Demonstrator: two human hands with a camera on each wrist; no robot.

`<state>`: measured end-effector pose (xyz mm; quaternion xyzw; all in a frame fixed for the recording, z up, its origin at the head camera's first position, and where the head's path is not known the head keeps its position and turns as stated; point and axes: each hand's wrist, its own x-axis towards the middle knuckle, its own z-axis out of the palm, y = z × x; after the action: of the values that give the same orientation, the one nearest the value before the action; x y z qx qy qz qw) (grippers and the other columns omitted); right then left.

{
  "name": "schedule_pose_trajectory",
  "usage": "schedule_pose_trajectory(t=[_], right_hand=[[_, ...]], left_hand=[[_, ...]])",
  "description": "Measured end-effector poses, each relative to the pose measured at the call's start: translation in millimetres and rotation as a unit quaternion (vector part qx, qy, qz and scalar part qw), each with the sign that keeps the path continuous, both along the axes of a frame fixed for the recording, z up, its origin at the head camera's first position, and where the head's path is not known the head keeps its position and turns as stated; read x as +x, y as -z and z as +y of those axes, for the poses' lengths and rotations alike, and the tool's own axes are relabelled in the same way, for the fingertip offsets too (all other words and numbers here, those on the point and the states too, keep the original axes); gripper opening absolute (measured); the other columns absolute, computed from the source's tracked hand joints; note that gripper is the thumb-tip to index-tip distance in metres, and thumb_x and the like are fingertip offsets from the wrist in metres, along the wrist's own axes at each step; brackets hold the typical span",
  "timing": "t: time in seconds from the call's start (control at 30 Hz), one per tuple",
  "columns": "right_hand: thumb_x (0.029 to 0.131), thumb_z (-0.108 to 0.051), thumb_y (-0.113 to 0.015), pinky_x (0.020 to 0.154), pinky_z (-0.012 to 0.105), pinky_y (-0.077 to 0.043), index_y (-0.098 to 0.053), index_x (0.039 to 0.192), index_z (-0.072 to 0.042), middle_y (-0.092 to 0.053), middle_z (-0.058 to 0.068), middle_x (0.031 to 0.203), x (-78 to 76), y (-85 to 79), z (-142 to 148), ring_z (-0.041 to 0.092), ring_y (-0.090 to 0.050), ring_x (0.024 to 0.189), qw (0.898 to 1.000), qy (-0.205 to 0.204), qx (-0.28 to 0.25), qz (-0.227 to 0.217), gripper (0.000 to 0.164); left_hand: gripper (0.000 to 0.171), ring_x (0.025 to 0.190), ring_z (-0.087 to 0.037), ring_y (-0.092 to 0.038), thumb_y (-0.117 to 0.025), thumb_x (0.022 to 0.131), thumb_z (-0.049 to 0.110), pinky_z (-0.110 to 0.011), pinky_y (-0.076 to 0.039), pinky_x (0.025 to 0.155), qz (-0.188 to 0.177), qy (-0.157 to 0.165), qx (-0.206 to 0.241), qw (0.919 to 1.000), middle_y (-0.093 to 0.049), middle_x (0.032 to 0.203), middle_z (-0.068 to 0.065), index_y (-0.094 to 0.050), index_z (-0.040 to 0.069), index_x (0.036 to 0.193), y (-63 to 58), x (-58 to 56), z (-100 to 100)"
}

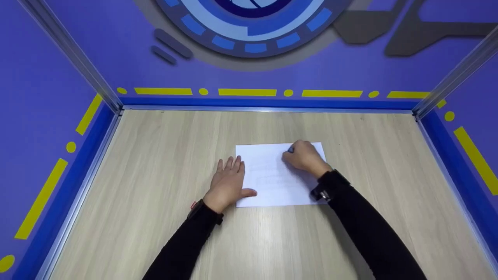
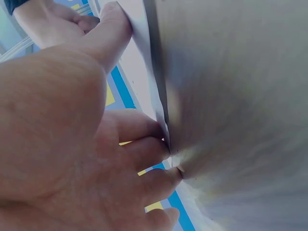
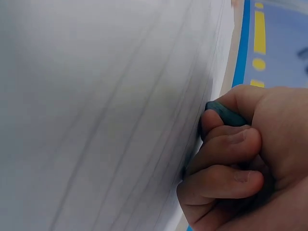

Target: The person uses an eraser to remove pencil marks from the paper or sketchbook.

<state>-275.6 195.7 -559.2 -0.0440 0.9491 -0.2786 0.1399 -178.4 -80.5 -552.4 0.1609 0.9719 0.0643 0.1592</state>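
Note:
A white sheet of paper [image 1: 268, 194] lies flat on the wooden table, with faint grey lines across it in the right wrist view. My left hand [image 1: 227, 182] rests at the sheet's left edge. Its thumb lies on the paper, while the straight fingers reach forward along the edge, partly on the table. Over the upper right part of the sheet, my right hand [image 1: 305, 157] grips a small dark teal block [image 3: 227, 114] against the paper. Curled fingers hide most of the block, so its exact kind is unclear.
Light wood table [image 1: 167, 163] surrounds the sheet. Blue-purple panels with yellow marks stand at the back [image 1: 249, 79] and both sides, joined by metal rails [image 1: 272, 109]. Both wrists wear dark bands over black sleeves [image 1: 373, 229].

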Motion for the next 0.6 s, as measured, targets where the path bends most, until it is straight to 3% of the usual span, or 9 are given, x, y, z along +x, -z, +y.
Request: schedule_pose_trajectory(t=[0.1, 0.33, 0.6], right_hand=[[0.094, -0.028, -0.067, 0.057, 0.034, -0.033, -0.042, 0.059, -0.019, -0.033, -0.005, 0.061, 0.8, -0.4, 23, 0.019, -0.036, 0.059, 1.000, 0.013, 0.005, -0.010, 0.044], [0.097, -0.032, -0.066, 0.065, 0.035, -0.044, -0.063, 0.074, -0.009, -0.061, 0.009, 0.083, 3.4, -3.3, 61, 0.027, -0.058, 0.077, 0.998, 0.046, 0.042, -0.015, 0.032], [0.102, -0.035, -0.061, 0.069, 0.036, -0.043, -0.057, 0.076, -0.011, -0.061, 0.013, 0.088, 7.8, -9.2, 69, 0.031, -0.060, 0.084, 0.997, 0.039, 0.064, -0.031, 0.036]], left_hand=[[0.116, 0.173, -0.041, -0.020, -0.073, 0.094, 0.075, -0.063, -0.012, 0.141, -0.002, -0.002, -0.001, 1.0000, -0.023, 0.184, -0.021, -0.033, -0.001, 0.172, -1.0, 0.4, 0], [0.115, 0.173, -0.041, -0.020, -0.074, 0.093, 0.074, -0.064, -0.013, 0.141, 0.000, 0.000, 0.007, 1.0000, -0.024, 0.184, -0.021, -0.034, -0.001, 0.172, -1.1, 1.1, 0], [0.114, 0.173, -0.042, -0.021, -0.073, 0.094, 0.073, -0.063, -0.013, 0.141, 0.002, 0.003, 0.000, 1.0000, -0.024, 0.184, -0.021, -0.034, -0.001, 0.172, -1.8, 0.6, 1]])
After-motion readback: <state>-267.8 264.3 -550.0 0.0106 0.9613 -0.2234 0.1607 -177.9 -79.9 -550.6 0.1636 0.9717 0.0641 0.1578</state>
